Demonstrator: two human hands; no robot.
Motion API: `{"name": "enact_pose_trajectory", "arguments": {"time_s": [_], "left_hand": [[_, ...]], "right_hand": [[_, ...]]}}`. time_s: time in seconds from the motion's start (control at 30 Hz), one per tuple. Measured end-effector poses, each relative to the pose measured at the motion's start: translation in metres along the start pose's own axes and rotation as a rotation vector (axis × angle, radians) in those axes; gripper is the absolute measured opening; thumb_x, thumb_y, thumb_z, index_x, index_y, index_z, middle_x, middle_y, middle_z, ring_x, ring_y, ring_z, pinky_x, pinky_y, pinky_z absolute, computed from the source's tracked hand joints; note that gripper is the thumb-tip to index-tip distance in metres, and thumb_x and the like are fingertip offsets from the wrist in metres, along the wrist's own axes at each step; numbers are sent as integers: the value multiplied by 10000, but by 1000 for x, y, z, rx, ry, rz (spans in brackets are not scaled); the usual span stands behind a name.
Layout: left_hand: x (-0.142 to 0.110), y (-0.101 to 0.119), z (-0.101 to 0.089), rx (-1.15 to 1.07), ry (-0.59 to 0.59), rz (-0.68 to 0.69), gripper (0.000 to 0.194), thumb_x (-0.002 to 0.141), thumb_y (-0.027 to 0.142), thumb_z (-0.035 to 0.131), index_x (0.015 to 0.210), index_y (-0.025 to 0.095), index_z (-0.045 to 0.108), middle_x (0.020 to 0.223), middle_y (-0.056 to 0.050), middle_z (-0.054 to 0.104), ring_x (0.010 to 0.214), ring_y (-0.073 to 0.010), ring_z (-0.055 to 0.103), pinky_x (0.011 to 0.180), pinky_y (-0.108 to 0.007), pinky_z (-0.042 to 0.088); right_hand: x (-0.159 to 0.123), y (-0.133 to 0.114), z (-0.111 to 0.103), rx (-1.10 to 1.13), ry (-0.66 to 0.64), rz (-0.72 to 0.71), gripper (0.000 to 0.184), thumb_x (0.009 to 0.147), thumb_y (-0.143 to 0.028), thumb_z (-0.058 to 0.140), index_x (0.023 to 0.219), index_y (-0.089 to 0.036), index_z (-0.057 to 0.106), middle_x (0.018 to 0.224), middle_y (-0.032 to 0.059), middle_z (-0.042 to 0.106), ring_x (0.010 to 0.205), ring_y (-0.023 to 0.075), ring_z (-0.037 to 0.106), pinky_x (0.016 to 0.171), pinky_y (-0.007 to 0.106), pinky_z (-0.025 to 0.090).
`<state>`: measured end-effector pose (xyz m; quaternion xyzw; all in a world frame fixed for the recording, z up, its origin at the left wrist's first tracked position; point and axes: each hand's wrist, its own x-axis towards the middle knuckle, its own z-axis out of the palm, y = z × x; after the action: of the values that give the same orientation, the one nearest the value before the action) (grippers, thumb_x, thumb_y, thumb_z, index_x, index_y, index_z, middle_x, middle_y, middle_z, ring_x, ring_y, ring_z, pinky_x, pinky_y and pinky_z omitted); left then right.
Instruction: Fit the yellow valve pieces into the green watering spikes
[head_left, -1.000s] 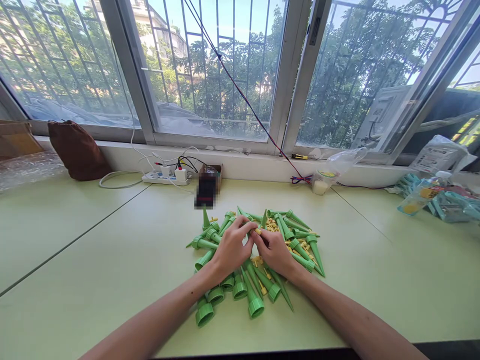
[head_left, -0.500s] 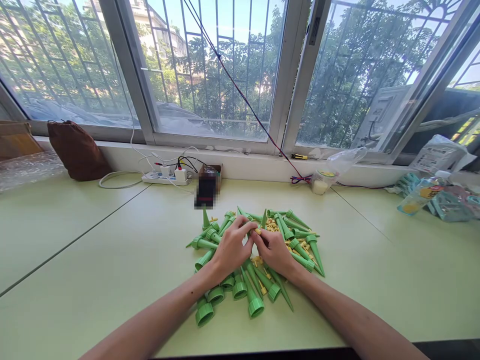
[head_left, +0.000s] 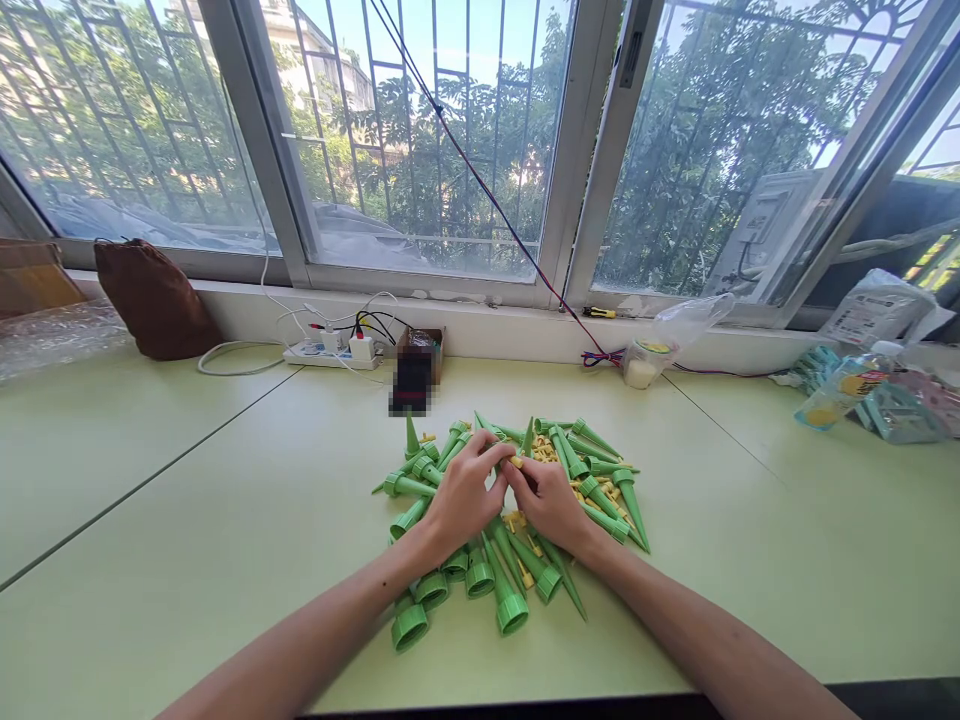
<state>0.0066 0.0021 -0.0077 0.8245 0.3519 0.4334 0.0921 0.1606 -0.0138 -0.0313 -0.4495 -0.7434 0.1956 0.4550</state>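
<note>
My left hand (head_left: 469, 487) and my right hand (head_left: 550, 500) meet fingertip to fingertip over the middle of a pile. Pinched between them is a small yellow plastic piece (head_left: 516, 462), mostly covered by the fingers. Around and beneath both hands lie several green plastic watering spikes (head_left: 512, 612), hollow cones with ridged round collars. A green tip (head_left: 528, 436) sticks up just behind my right fingers; whether a hand holds it I cannot tell. More small yellow pieces (head_left: 545, 448) are scattered among the spikes, behind and beside my right hand.
On the pale green table (head_left: 187, 560), a power strip (head_left: 330, 356) with cables, a small cardboard box (head_left: 432, 355) and a dark blurred object (head_left: 411, 385) stand near the window. A brown bag (head_left: 154, 300) sits far left. Rightward are a jar (head_left: 643, 366) and a bottle (head_left: 847, 385).
</note>
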Motion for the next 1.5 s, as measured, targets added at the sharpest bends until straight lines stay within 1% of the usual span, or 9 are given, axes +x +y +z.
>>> {"name": "enact_pose_trajectory", "arguments": {"time_s": [0.23,0.47,0.63,0.8,1.03,1.5], "left_hand": [[0,0,0,-3,-12,-7,279,849,43,516,1015,209,666,971,-48,579,802,-145,580,682,-253,497],[-1,-2,1,-8,-15,-4,282,852,42,512,1025,207,662,986,-50,574,830,-149,585,703,-257,500],[-1,-2,1,-9,-19,0,269,865,52,507,1030,198,661,994,-58,572,840,-153,587,708,-260,503],[-2,-3,2,-9,-22,2,273,862,50,507,1035,193,662,1002,-61,573,839,-156,587,700,-261,502],[-1,-3,3,0,-20,2,279,854,45,511,1033,191,667,1003,-62,569,824,-154,581,703,-265,499],[-2,-4,4,-7,-16,8,292,842,35,524,1044,190,669,1017,-64,564,828,-153,586,691,-256,506]], "right_hand": [[0,0,0,-6,1,-8,400,1006,-385,426,656,-194,461,532,-50,410,482,100,336,505,264,248],[0,0,0,-2,-7,-4,379,1002,-364,428,661,-199,444,531,-51,412,479,102,348,510,263,250],[0,-1,-1,8,-14,0,374,1002,-348,422,659,-202,437,525,-47,428,471,103,367,508,263,252],[0,-1,-1,5,-32,2,370,1003,-339,421,662,-198,455,527,-37,474,469,103,400,513,259,269],[-1,0,-1,5,-48,16,378,1010,-352,412,669,-197,463,525,-30,508,459,105,424,508,258,278],[0,-3,-3,9,-56,17,378,1008,-347,409,665,-199,465,534,-25,517,469,109,438,512,261,294]]}}
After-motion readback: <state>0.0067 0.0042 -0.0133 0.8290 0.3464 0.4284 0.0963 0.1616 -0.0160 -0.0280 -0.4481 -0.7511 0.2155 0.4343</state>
